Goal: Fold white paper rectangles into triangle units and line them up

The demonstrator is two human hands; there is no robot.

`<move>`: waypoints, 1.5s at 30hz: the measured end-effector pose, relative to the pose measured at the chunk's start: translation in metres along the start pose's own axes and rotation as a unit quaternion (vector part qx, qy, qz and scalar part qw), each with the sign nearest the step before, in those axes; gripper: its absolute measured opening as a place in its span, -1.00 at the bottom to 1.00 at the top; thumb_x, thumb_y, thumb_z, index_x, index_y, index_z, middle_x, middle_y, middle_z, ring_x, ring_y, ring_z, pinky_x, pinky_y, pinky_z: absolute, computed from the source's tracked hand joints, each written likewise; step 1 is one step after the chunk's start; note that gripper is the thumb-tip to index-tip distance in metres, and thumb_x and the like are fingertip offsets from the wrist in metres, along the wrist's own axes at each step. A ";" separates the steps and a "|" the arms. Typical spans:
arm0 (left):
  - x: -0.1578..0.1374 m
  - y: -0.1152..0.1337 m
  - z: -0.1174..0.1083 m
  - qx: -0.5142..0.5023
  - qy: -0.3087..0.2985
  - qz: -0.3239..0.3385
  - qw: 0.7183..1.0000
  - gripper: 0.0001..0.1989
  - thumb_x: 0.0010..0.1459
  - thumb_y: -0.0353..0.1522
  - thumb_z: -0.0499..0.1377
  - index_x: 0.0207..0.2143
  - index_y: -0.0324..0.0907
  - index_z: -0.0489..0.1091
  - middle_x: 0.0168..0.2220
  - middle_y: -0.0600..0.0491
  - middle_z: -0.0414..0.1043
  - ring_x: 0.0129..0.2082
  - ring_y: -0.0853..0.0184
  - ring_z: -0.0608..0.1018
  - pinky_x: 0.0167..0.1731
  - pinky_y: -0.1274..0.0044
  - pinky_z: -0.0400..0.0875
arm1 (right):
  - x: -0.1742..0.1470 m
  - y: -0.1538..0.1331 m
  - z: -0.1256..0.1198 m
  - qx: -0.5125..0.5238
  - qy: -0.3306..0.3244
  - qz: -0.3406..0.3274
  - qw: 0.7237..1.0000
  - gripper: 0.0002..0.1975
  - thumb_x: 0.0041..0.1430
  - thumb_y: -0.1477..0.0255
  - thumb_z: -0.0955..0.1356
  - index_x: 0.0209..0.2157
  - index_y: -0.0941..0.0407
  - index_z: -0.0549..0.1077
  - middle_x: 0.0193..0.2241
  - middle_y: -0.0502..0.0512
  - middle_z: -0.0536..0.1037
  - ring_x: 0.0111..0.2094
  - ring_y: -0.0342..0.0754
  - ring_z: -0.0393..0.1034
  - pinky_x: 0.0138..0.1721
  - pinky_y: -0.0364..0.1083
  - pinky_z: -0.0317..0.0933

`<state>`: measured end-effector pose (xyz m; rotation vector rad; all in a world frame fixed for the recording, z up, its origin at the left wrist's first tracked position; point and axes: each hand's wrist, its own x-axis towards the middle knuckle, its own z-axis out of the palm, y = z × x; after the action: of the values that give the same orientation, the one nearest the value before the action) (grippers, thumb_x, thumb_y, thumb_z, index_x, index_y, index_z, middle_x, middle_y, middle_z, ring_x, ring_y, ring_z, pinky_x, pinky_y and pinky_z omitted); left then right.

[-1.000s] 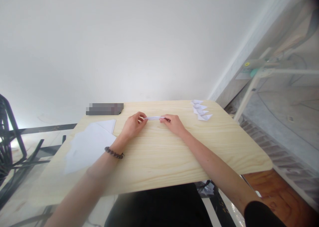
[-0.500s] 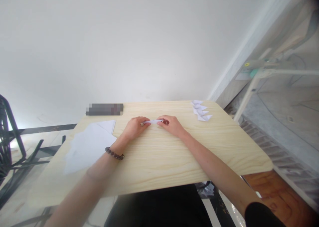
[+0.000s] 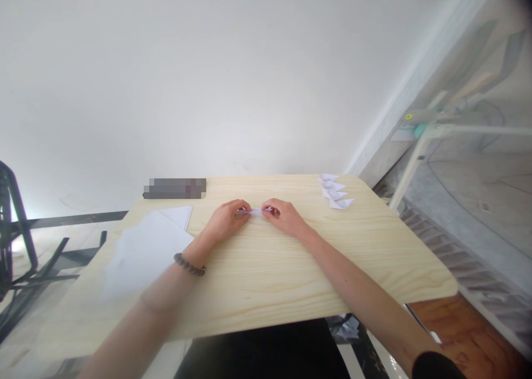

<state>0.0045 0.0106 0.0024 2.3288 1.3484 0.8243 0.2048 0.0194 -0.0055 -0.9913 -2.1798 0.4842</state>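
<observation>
A small folded white paper (image 3: 256, 212) spans the gap between my two hands near the middle of the table. My left hand (image 3: 228, 218) pinches its left end between thumb and fingers. At the other end, my right hand (image 3: 284, 217) is closed on it the same way. The fingers cover both ends, so the full folded shape is hidden. Several folded white paper pieces (image 3: 337, 194) with pointed tips lie in a row toward the back right. White paper sheets (image 3: 149, 251) are spread beside my left forearm.
The pale wooden table (image 3: 266, 279) meets a white wall at its back edge. A dark, blurred-out long object (image 3: 174, 189) lies at the back left. Dark metal chair frames (image 3: 19, 229) stand at the left, and a white metal frame (image 3: 411, 171) stands right of the table.
The view has tilted slightly, so the table sits lower. Both hands still hold the folded paper, which now looks narrower, and the fingers have shifted a little along it.
</observation>
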 end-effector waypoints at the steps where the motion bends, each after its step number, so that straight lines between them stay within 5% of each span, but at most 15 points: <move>1: 0.000 0.000 0.000 -0.005 -0.001 0.008 1.000 -0.87 0.01 -0.41 0.03 -0.37 -0.15 0.35 -0.35 0.08 0.40 -0.38 0.39 0.42 -0.38 0.59 0.30 | 0.000 -0.001 0.000 -0.008 -0.003 -0.007 1.000 -0.89 0.05 0.48 0.24 -0.36 0.12 0.37 -0.40 0.01 0.43 -0.45 -0.22 0.26 -0.35 -0.21 0.14; 13: -0.001 0.007 -0.001 -0.032 -0.003 0.067 0.997 -0.83 0.05 -0.41 0.02 -0.36 -0.15 0.40 -0.28 0.05 0.41 -0.33 0.39 0.43 -0.36 0.60 0.31 | 0.000 -0.002 0.002 -0.079 0.028 0.015 0.996 -0.86 0.08 0.46 0.23 -0.37 0.10 0.41 -0.38 0.03 0.44 -0.37 -0.18 0.29 -0.31 -0.18 0.16; 26: -0.002 0.011 -0.004 0.020 0.003 0.018 1.000 -0.83 0.03 -0.35 0.03 -0.33 -0.17 0.36 -0.33 0.05 0.42 -0.40 0.37 0.43 -0.37 0.57 0.30 | -0.001 -0.007 0.003 -0.085 0.022 0.012 0.996 -0.84 0.04 0.50 0.25 -0.33 0.10 0.42 -0.33 0.04 0.44 -0.29 -0.14 0.30 -0.22 -0.14 0.16; 45: -0.003 0.017 -0.004 0.075 -0.028 0.037 0.996 -0.77 0.08 -0.23 0.00 -0.29 -0.14 0.33 -0.36 0.04 0.36 -0.30 0.31 0.39 -0.28 0.51 0.26 | 0.000 -0.006 0.009 -0.110 0.014 -0.003 0.994 -0.85 0.00 0.43 0.30 -0.33 0.10 0.42 -0.34 0.06 0.43 -0.27 -0.10 0.27 -0.18 -0.10 0.13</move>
<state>0.0125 -0.0002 0.0138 2.5108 1.3490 0.6953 0.1950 0.0151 -0.0080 -1.1005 -2.2447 0.2293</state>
